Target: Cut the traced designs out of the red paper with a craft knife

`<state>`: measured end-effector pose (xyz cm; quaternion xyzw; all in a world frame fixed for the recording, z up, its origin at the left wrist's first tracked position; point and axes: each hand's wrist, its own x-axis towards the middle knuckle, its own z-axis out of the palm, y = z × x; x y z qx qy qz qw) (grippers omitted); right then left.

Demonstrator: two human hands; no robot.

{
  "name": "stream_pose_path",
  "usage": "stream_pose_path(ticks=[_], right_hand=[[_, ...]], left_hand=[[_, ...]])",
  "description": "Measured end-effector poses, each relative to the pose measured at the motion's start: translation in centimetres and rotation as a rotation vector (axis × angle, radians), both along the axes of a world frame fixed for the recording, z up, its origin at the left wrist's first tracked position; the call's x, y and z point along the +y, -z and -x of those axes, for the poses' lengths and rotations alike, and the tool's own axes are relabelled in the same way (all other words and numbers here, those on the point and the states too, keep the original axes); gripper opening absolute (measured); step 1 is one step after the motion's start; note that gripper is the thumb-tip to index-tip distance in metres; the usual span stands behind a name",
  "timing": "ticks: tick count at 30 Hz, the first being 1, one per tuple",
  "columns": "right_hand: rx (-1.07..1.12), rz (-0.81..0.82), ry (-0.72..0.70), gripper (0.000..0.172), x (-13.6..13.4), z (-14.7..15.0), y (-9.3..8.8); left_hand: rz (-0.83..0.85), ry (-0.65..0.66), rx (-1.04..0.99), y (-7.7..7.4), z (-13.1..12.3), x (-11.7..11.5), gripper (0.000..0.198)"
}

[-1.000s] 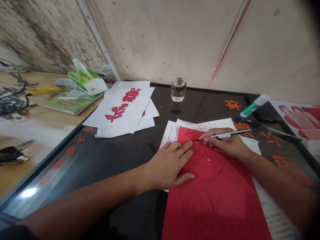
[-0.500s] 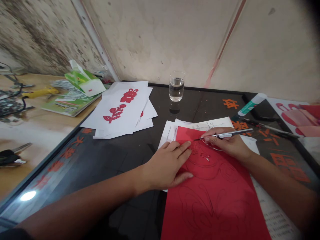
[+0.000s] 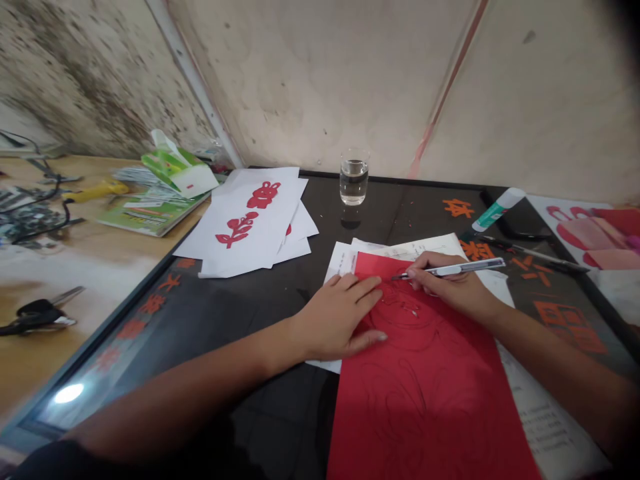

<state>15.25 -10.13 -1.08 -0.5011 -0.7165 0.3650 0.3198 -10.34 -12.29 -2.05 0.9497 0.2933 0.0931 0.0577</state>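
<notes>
Far to the left, on the wooden desk, I see a green book (image 3: pixel 145 217) with a tissue pack (image 3: pixel 180 167) at its upper end. Then comes the dark table (image 3: pixel 265 293), where white sheets (image 3: pixel 213 253) carry red paper shapes, a flower sprig among them. Next is the left hand (image 3: pixel 345 317), palm down, fingers a little spread and gripping nothing, pressing the left edge of the red sheet (image 3: pixel 425 413). A glass (image 3: pixel 354 183) of water stands behind.

The red sheet lies on printed pages (image 3: pixel 407 249), right in front of the person, traced with curving lines and nicked by small slits near the fingertips. I'd judge it light, flexible and easily torn around those slits; it should be held flat by its plain margins, since it could slide on the paper below. The right hand (image 3: pixel 455 283) pinches a slim silver tool (image 3: pixel 467 267) between thumb and fingers, its tip at the sheet's upper part. Further right lies a glue stick (image 3: pixel 497 210).

As for writing, the table's orange characters (image 3: pixel 457 209) include 大 on the left and 体 on the right. The small print on the pages and the glue stick's label are too blurred for me to read.
</notes>
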Motion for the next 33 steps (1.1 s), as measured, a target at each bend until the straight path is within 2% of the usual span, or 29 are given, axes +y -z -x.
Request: stream_pose_path(ticks=[4,8,13,33], right_hand=[[-0.021,-0.028,0.036,0.023,-0.9,0.4,0.2],[-0.065,-0.114,0.037,0.023,-1.4,0.3,0.7],[-0.106,-0.190,0.002,0.020,-1.7,0.3,0.8],[-0.201,-0.315,0.006,0.017,-2.2,-0.1,1.1]], left_hand=[[-0.011,0.080,0.031,-0.7,-0.2,1.7,0.069],[0.028,0.110,0.017,0.1,-0.5,2.5,0.067],[0.038,0.102,-0.005,0.9,-0.5,2.4,0.068],[0.035,0.098,0.015,0.9,-0.5,2.4,0.068]])
